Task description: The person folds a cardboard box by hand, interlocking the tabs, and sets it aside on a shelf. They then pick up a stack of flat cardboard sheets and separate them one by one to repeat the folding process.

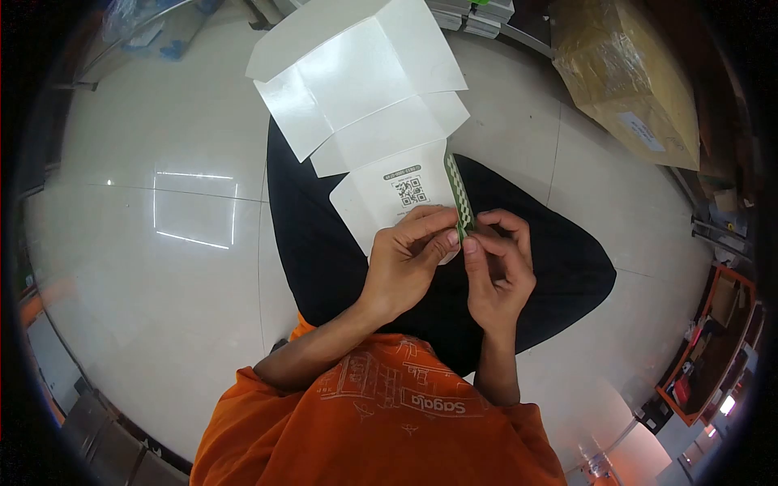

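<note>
A white cardboard box blank (pixel 365 97) lies unfolded across my lap, its creased panels and flaps stretching away from me. On its near panel is a printed QR code (pixel 411 192). A narrow green patterned flap (pixel 458 190) stands up along that panel's right edge. My left hand (pixel 413 255) is closed at the flap's near end, thumb and fingers pinching the card. From the other side, my right hand (pixel 498 267) pinches the same corner with thumb and fingertips. Both thumbs nearly meet there, and the fingers partly hide the fold.
Black trousers (pixel 551 259) cover my folded legs on the glossy tiled floor (pixel 162 283). A large brown carton (pixel 640 89) wrapped in clear plastic stands at the upper right. Stacked white items (pixel 482 16) sit at the top, and an orange-framed shelf (pixel 705 344) is at the right.
</note>
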Available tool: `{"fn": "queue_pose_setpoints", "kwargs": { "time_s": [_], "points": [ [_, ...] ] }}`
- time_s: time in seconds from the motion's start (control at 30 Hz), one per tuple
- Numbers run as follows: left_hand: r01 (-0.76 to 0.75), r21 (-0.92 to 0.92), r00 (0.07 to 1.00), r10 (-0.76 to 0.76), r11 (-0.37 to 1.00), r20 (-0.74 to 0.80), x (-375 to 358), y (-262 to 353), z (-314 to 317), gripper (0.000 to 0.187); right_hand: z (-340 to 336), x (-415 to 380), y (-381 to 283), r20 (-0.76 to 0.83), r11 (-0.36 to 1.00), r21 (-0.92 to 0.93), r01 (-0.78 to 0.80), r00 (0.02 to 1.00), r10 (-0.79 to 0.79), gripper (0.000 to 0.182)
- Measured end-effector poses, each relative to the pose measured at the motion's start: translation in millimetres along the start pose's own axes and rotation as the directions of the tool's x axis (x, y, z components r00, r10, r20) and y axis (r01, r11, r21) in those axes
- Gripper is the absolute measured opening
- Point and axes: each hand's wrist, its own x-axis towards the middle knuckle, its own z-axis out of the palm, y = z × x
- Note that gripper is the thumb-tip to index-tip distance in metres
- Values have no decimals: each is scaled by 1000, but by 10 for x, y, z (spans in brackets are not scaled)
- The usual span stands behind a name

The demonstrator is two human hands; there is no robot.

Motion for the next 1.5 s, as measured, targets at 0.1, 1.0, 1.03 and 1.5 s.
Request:
{"fn": "queue_pose_setpoints", "kwargs": {
  "time_s": [0.1,1.0,1.03,1.5],
  "points": [
    [-33,47,999,33,998,3,-6,2,-21,23,57,-18,-1,2,998,51,-34,999,34,12],
    [-707,706,613,542,51,575,292,947,72,27,-510,782,-183,250,943,132,-307,931,268,44],
    [-695,718,615,490,-34,618,331,1038,148,27,-510,845,-204,289,922,139,-363,905,312,45],
    [-142,661,967,245,737,-65,717,1080,-275,22,-399,785,180,405,723,590,-360,906,121,65]
  ]
}}
